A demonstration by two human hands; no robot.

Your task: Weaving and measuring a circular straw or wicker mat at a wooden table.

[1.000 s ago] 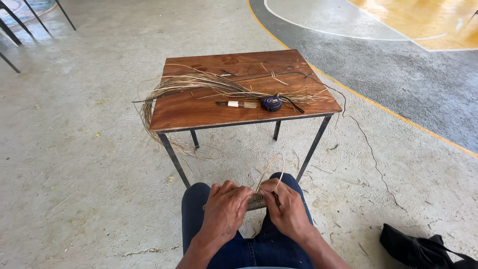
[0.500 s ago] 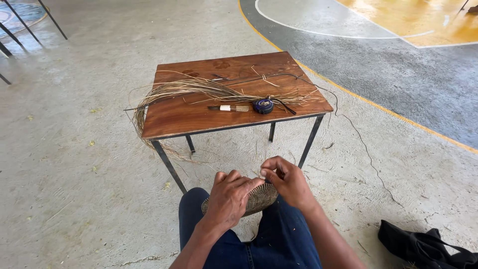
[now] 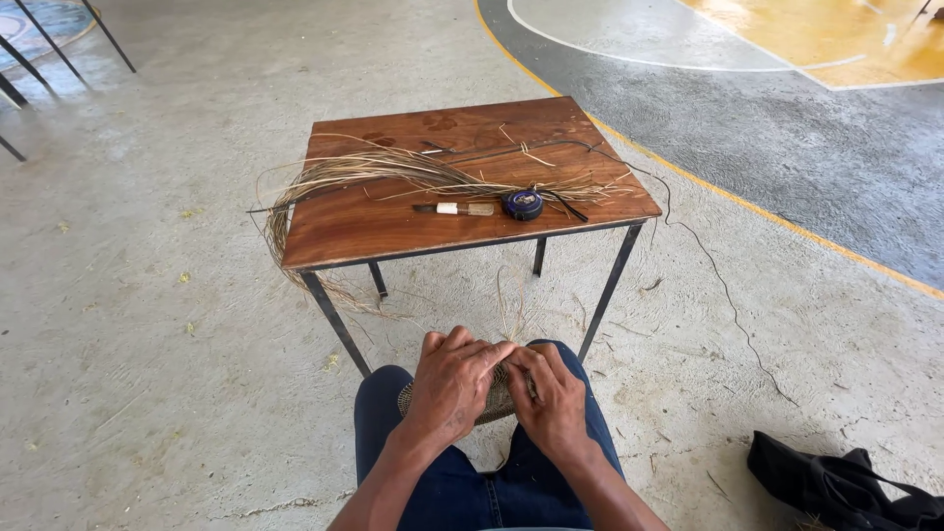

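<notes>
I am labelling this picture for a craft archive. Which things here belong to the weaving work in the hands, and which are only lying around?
Belonging to the work:
- left hand and right hand, both on the small woven piece on the lap
- bundle of dry fibres on the wooden table
- knife
- tape measure

Only lying around:
- black bag on the floor
- chair legs, far left

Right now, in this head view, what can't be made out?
- Woven piece on the lap: mostly covered by the left hand and right hand; shape and size unclear.
- Small tool on the table: too small to identify.
- Dark bag: cut off by the bottom-right edge.
- Metal legs, top left: cut off by the frame.
</notes>
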